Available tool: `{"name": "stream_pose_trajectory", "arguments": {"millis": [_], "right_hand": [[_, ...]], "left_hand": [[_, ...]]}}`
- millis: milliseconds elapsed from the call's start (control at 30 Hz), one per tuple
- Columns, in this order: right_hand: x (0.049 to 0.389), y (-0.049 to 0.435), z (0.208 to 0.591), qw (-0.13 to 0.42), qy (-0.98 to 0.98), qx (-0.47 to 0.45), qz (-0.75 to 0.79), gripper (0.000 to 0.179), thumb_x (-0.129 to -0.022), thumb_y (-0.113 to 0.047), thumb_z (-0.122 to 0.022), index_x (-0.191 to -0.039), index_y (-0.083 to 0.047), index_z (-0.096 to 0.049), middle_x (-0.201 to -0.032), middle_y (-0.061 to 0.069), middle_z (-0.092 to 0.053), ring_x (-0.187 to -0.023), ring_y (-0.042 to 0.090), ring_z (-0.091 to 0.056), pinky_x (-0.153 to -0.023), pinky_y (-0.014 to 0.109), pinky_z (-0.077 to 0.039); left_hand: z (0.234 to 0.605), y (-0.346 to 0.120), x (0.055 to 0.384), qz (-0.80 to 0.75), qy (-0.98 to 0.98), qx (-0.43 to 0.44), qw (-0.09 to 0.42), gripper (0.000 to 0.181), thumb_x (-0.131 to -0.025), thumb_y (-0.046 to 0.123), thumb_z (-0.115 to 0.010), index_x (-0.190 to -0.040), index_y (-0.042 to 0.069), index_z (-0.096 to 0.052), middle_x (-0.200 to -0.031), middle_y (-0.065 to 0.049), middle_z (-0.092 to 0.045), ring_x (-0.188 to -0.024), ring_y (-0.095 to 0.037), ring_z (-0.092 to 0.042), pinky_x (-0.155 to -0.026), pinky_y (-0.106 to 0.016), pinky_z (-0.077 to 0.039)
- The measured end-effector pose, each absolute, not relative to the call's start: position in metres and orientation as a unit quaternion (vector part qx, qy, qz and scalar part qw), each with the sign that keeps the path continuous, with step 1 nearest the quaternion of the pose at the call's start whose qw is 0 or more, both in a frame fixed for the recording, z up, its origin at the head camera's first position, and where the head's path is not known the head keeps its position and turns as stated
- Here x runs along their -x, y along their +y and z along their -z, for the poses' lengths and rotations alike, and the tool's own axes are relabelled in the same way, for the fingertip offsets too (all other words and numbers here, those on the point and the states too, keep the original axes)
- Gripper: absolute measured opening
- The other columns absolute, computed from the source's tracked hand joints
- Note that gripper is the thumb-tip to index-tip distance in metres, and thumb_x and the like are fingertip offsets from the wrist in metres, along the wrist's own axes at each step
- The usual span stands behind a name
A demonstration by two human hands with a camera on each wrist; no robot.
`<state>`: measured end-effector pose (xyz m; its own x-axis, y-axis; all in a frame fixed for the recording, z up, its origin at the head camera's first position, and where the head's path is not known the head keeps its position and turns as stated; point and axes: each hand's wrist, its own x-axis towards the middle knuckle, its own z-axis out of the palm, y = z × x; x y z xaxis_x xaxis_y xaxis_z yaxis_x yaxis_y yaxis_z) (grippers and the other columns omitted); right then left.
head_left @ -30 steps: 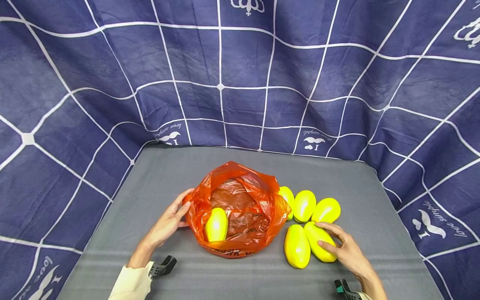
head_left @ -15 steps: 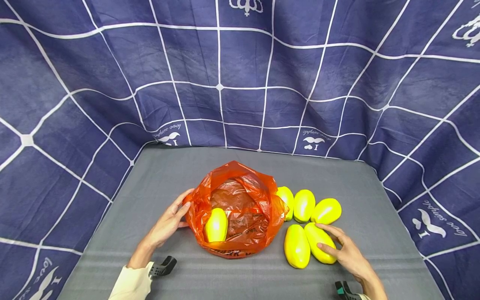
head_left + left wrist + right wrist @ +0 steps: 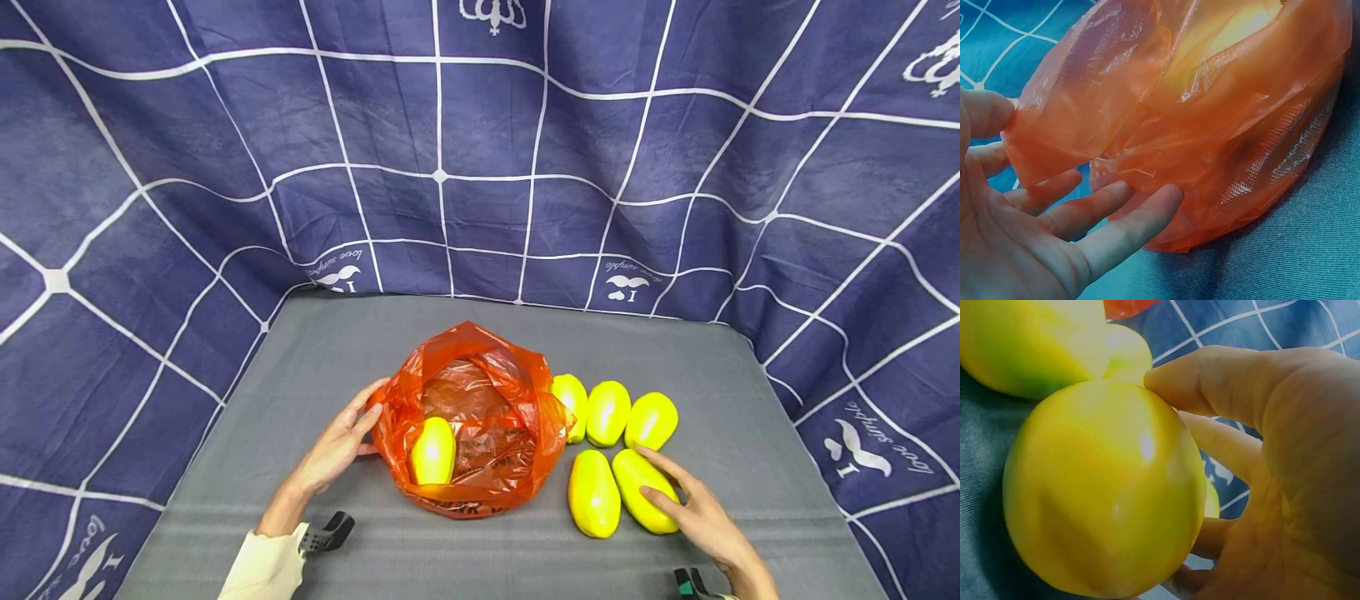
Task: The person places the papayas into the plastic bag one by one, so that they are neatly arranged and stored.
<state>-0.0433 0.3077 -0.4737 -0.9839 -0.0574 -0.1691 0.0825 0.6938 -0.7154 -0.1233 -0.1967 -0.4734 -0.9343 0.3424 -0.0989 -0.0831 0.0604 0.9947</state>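
Note:
A thin red plastic bag [image 3: 465, 342] stands with its mouth open on the grey cloth, one yellow mango [image 3: 432, 452] inside. At the bag's left side is my left hand [image 3: 337, 437], thumb and fingertips at its edge; in the left wrist view a bag fold lies between thumb and index finger, with the other fingers spread. My right hand [image 3: 693, 504] holds a mango [image 3: 647, 492] at the front right, thumb on the near side and fingers on the far side. Beside it lies another mango [image 3: 595, 493], close on the left.
Behind the held fruit, a row of mangoes has one at the right [image 3: 651, 419], a middle mango [image 3: 608, 413] and a left mango [image 3: 572, 407] partly covered by the bag. A blue gridded curtain [image 3: 487, 208] encloses the back and sides of the grey surface [image 3: 337, 333].
The mango under my right hand has shifted slightly right, along with the hand. The rear right mango has turned a little more upright. My left hand stays at the bag.

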Motion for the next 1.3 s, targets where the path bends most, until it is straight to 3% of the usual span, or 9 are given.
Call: {"name": "stream_pose_trajectory", "arguments": {"millis": [67, 167, 400, 633, 833, 1033, 1300], "right_hand": [[0.043, 0.307, 0.47, 0.082, 0.918, -0.006, 0.387, 0.056, -0.097, -0.037, -0.066, -0.149, -0.023, -0.049, -0.148, 0.008, -0.054, -0.125, 0.016, -0.051, -0.096, 0.046, -0.044], [0.044, 0.305, 0.464, 0.077, 0.915, -0.007, 0.395, 0.056, -0.098, -0.036, -0.066, -0.149, -0.021, -0.048, -0.148, 0.013, -0.052, -0.121, 0.023, -0.051, -0.091, 0.047, -0.044], [0.046, 0.302, 0.449, 0.069, 0.915, -0.023, 0.398, 0.059, -0.099, -0.039, -0.064, -0.152, -0.022, -0.044, -0.148, 0.017, -0.045, -0.129, 0.036, -0.043, -0.089, 0.052, -0.043], [0.044, 0.291, 0.433, -0.027, 0.909, 0.015, 0.416, 0.053, -0.099, -0.022, -0.065, -0.15, -0.019, -0.048, -0.138, 0.007, -0.048, -0.114, 0.004, -0.042, -0.078, 0.024, -0.05], [0.042, 0.281, 0.414, -0.078, 0.889, 0.047, 0.449, 0.054, -0.096, -0.008, -0.067, -0.147, -0.016, -0.051, -0.133, -0.004, -0.047, -0.109, 0.002, -0.047, -0.077, 0.015, -0.052], [0.043, 0.263, 0.39, -0.113, 0.869, 0.086, 0.475, 0.056, -0.092, 0.002, -0.068, -0.145, -0.01, -0.054, -0.137, -0.002, -0.049, -0.115, 0.004, -0.05, -0.084, 0.012, -0.051], [0.051, 0.225, 0.366, -0.115, 0.845, 0.112, 0.51, 0.057, -0.09, 0.004, -0.069, -0.143, -0.012, -0.056, -0.133, -0.003, -0.053, -0.107, 0.014, -0.05, -0.082, 0.016, -0.053]], "left_hand": [[0.473, -0.196, 0.124, -0.68, 0.71, -0.091, 0.158, 0.054, -0.11, 0.028, -0.041, -0.159, 0.014, -0.024, -0.157, -0.024, -0.029, -0.116, -0.018, -0.058, -0.085, -0.041, -0.057], [0.473, -0.196, 0.124, -0.681, 0.709, -0.09, 0.16, 0.054, -0.11, 0.028, -0.041, -0.159, 0.014, -0.024, -0.157, -0.025, -0.029, -0.112, -0.013, -0.059, -0.085, -0.04, -0.057], [0.473, -0.195, 0.124, -0.679, 0.71, -0.088, 0.162, 0.053, -0.109, 0.028, -0.042, -0.158, 0.014, -0.025, -0.155, -0.025, -0.032, -0.11, -0.014, -0.06, -0.085, -0.04, -0.057], [0.474, -0.194, 0.124, -0.68, 0.709, -0.085, 0.164, 0.053, -0.109, 0.028, -0.042, -0.158, 0.015, -0.025, -0.155, -0.025, -0.032, -0.112, -0.015, -0.059, -0.086, -0.041, -0.057], [0.475, -0.193, 0.124, -0.679, 0.711, -0.085, 0.161, 0.053, -0.109, 0.027, -0.042, -0.158, 0.015, -0.025, -0.156, -0.024, -0.031, -0.118, -0.024, -0.057, -0.085, -0.041, -0.057], [0.474, -0.193, 0.123, -0.682, 0.709, -0.084, 0.159, 0.053, -0.11, 0.027, -0.041, -0.158, 0.014, -0.024, -0.158, -0.023, -0.03, -0.122, -0.029, -0.054, -0.086, -0.042, -0.057], [0.475, -0.194, 0.122, -0.683, 0.71, -0.079, 0.156, 0.053, -0.11, 0.028, -0.041, -0.158, 0.014, -0.025, -0.158, -0.023, -0.029, -0.129, -0.042, -0.046, -0.085, -0.042, -0.057]]}}
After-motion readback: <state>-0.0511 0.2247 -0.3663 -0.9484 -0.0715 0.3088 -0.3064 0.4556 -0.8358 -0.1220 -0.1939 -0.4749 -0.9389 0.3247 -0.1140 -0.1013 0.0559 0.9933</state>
